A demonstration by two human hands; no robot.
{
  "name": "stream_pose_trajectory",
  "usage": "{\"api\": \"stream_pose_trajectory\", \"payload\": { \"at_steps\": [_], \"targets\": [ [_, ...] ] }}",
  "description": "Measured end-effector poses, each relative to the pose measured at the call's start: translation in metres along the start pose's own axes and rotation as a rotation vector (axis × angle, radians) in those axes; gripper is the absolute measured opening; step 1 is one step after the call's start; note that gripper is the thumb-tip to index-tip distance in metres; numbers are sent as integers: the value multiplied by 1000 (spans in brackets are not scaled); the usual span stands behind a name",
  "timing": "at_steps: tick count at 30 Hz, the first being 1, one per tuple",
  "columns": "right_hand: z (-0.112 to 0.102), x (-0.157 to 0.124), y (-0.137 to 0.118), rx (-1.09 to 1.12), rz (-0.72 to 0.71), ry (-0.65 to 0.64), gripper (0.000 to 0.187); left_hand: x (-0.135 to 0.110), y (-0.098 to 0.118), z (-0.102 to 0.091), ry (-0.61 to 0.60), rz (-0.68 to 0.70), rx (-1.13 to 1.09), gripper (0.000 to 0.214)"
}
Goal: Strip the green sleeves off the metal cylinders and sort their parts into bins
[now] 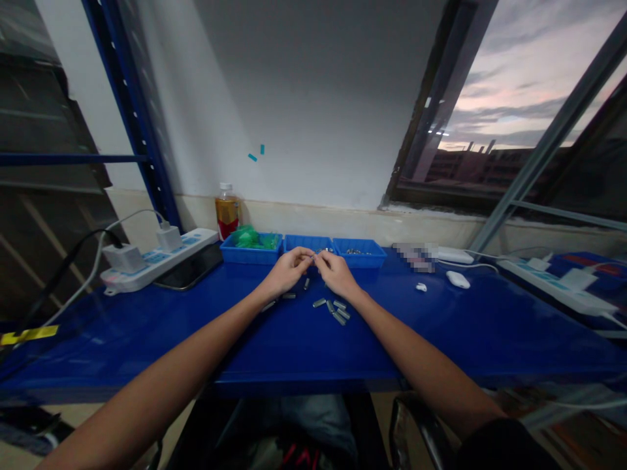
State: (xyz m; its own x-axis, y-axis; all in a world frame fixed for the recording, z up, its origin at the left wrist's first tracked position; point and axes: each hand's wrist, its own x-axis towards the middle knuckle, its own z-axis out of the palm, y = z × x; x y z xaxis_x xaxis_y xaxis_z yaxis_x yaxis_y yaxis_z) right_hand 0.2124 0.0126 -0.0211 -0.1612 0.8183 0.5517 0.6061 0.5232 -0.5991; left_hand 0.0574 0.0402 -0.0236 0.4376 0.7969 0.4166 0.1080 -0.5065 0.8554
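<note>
My left hand and my right hand meet fingertip to fingertip above the blue table, just in front of the bins. Both are closed in a pinch on something too small to make out. Below my right hand lie several short metal cylinders, and a few more such pieces lie under my left hand. Behind the hands stands a middle blue bin, its contents partly hidden. The right blue bin holds small metal parts. In the left blue bin sits crumpled green plastic.
A drink bottle stands behind the left bin. At left are a power strip and a dark phone. An earbud case, an earbud and another power strip with cables lie at right.
</note>
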Motion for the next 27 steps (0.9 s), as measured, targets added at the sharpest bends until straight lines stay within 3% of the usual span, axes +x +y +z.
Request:
{"api": "stream_pose_trajectory", "payload": {
  "at_steps": [6, 10, 13, 16, 20, 24, 27],
  "targets": [
    [-14, 6, 5, -52, -34, 101, 19, -5, -1, -1, -2, 57, 386, 33],
    [-41, 11, 27, -362, 19, 308, 19, -10, 2, 3, -141, 227, 647, 24],
    [-59, 10, 49, -603, 170, 346, 20, -15, 6, 8, -249, 325, 756, 27],
    [-64, 10, 58, -673, 239, 323, 22, -18, 10, 12, -355, 358, 856, 35],
    [-52, 13, 44, -584, 136, 252, 22, -18, 12, 14, -393, 342, 922, 31],
    [-32, 12, 21, -444, 11, 116, 20, -17, 12, 10, -376, 292, 875, 17],
    [-22, 8, 11, -325, -12, -3, 18, -15, 11, 5, -266, 272, 815, 15]
  ]
}}
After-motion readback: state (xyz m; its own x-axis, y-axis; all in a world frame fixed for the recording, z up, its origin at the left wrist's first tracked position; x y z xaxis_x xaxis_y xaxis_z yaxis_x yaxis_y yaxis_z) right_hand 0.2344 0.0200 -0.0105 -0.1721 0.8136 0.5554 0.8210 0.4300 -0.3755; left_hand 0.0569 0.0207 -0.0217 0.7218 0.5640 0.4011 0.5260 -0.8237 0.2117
